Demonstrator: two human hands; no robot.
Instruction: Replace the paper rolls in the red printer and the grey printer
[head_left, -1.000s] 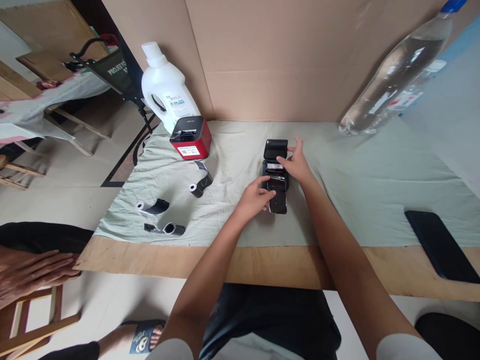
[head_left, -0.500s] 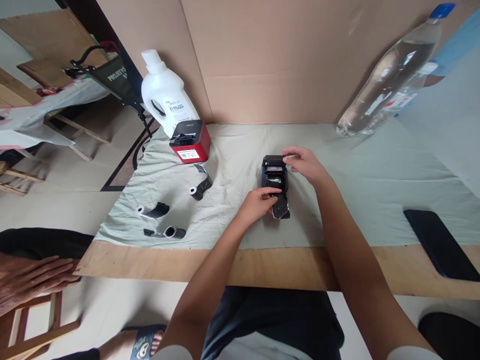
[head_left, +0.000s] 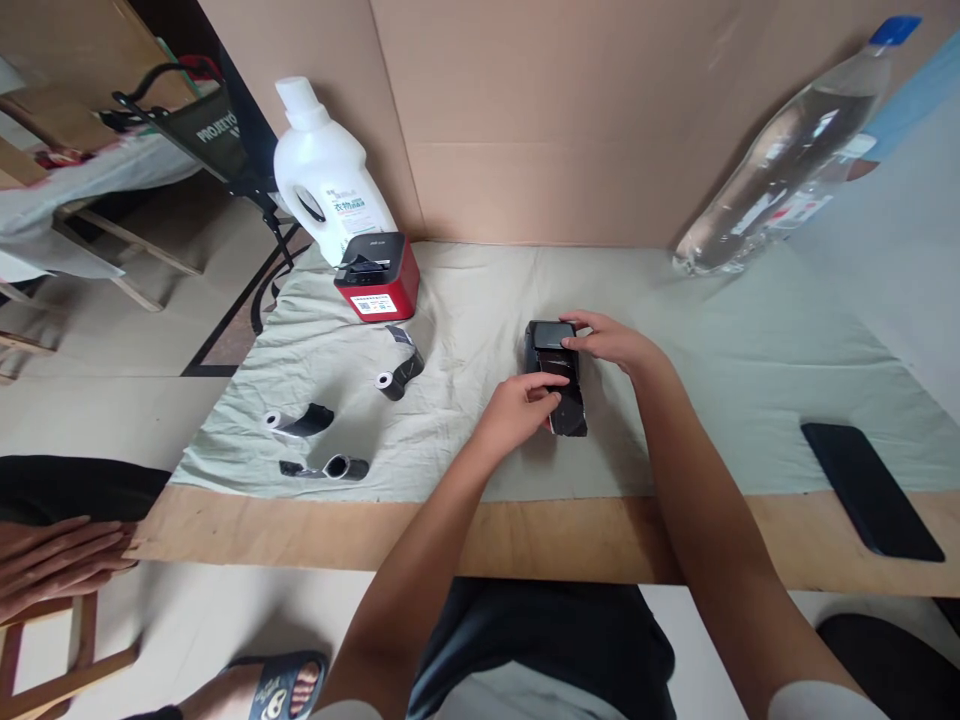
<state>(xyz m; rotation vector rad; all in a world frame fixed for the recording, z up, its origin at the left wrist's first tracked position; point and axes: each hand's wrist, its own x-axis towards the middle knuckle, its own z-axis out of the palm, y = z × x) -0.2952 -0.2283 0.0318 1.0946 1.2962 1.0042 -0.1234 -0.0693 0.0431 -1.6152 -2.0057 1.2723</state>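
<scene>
Small black printer (head_left: pixel 551 345) sits mid-worktop, lid pressed down by right hand (head_left: pixel 611 342), fingers flat. Black paper strip (head_left: pixel 568 412) is pinched by left hand (head_left: pixel 517 412) at printer's near end. Strip is best kept straight while lid is pushed evenly.

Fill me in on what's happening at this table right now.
A person sits at a cloth-covered table working on a small black printer. The right hand presses on its lid, while the left hand holds the black strip hanging from its front. Three small black paper rolls lie to the left, near a red printer.
</scene>
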